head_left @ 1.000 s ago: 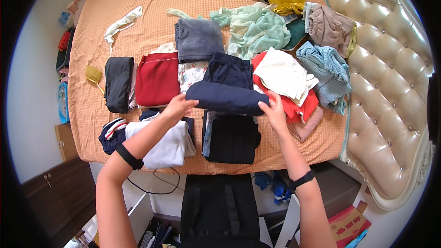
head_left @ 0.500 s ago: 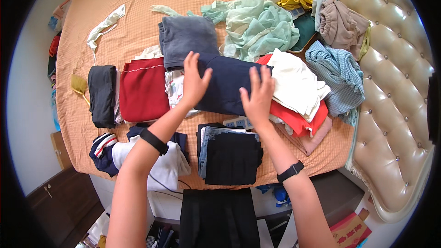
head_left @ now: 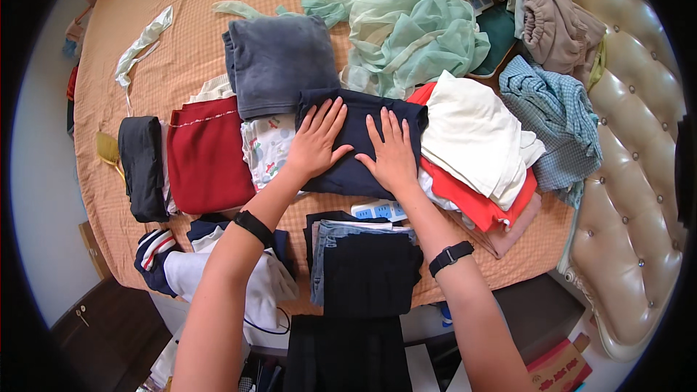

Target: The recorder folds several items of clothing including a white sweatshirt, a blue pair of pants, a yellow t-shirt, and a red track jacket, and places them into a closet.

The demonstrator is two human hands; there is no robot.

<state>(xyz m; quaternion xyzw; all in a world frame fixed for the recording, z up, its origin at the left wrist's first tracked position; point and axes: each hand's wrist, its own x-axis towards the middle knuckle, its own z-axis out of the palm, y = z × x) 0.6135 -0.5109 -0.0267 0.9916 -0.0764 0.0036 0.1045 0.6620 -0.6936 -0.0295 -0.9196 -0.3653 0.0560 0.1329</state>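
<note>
your left hand [head_left: 316, 143] lay flat on the folded navy garment [head_left: 356, 176], fingers a little apart, thumb stretched out toward the other hand. your right hand [head_left: 393, 157] lay flat on it too, fingers spread; neither hand pinched anything. the navy garment was on the bed, in the middle of the piles, between a white printed garment [head_left: 270, 147] on your left and a white cloth [head_left: 475, 138] on your right, which lay over a red garment [head_left: 517, 199]. just past it were a folded grey garment [head_left: 283, 65] and a loose heap of sheer mint fabric [head_left: 417, 40]. on your side of it a power strip [head_left: 377, 210] showed, and nearer you sat a stack with a black garment [head_left: 372, 265] on top and blue denim [head_left: 326, 247] beneath. further left lay a folded dark red garment [head_left: 210, 156], then a charcoal one [head_left: 144, 170] near a brush [head_left: 108, 148]. your left forearm partly hid a pale grey garment [head_left: 192, 274].
</note>
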